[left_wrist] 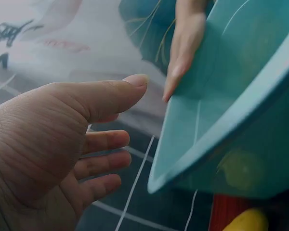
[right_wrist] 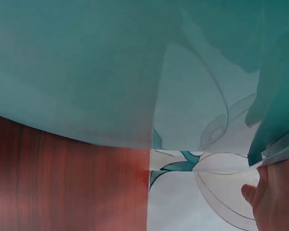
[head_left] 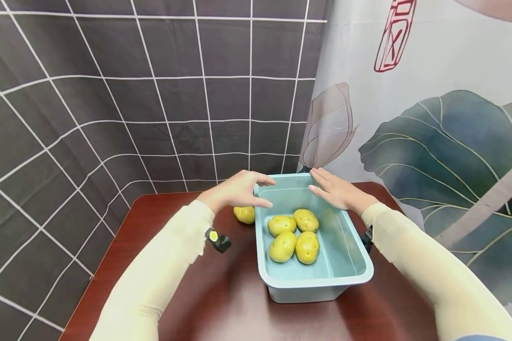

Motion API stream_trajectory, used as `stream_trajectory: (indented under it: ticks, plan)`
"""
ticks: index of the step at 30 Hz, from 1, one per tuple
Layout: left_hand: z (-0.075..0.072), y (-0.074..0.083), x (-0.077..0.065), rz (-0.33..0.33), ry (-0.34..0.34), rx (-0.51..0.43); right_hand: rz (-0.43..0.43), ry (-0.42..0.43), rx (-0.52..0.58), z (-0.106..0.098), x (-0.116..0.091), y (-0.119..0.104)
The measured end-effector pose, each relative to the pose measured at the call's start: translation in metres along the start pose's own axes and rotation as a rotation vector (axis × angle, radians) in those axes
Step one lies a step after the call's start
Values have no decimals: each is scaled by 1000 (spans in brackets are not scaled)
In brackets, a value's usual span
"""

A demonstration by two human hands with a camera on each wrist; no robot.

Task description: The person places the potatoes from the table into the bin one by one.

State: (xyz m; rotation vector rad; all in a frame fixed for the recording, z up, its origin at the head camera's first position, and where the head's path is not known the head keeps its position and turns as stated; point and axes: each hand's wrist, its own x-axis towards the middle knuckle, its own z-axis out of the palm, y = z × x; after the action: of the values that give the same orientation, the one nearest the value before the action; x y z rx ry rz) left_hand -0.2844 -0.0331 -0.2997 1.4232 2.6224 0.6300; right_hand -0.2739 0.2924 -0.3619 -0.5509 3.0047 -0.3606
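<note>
A light blue plastic bin (head_left: 315, 283) stands on the table with several yellow potatoes (head_left: 307, 247) in its left half. My left hand (head_left: 239, 189) is raised by the bin's far left corner, thumb and fingers apart with nothing between them. A gap separates it from the rim in the left wrist view. At the far right corner, my right hand (head_left: 337, 190) lies with nearly straight fingers along the rim, the thumb over the inside. The right wrist view has the bin's outer wall (right_wrist: 86, 72) filling its top, with part of the right hand (right_wrist: 279, 197) at the lower right.
Another potato (head_left: 244, 214) lies on the table just left of the bin, under my left hand. The reddish-brown wooden table (head_left: 213, 293) ends close behind the bin. Beyond it hang a dark grid-patterned cloth (head_left: 175, 94) and a white cloth with leaf prints (head_left: 443, 156).
</note>
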Motion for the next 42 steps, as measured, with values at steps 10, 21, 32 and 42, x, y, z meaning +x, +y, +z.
stream_trajectory:
  ticks: [10,21,32,42]
  plan:
    - [-11,-56,-34,-124,143,24,7,-3,-8,-3,0,2]
    - [55,-110,-39,-193,128,78,-19,1,2,7,-1,2]
    - [118,-125,-19,-380,223,-46,-11,10,10,4,-4,0]
    - [146,-132,-18,-483,283,-175,-16,20,8,5,-6,0]
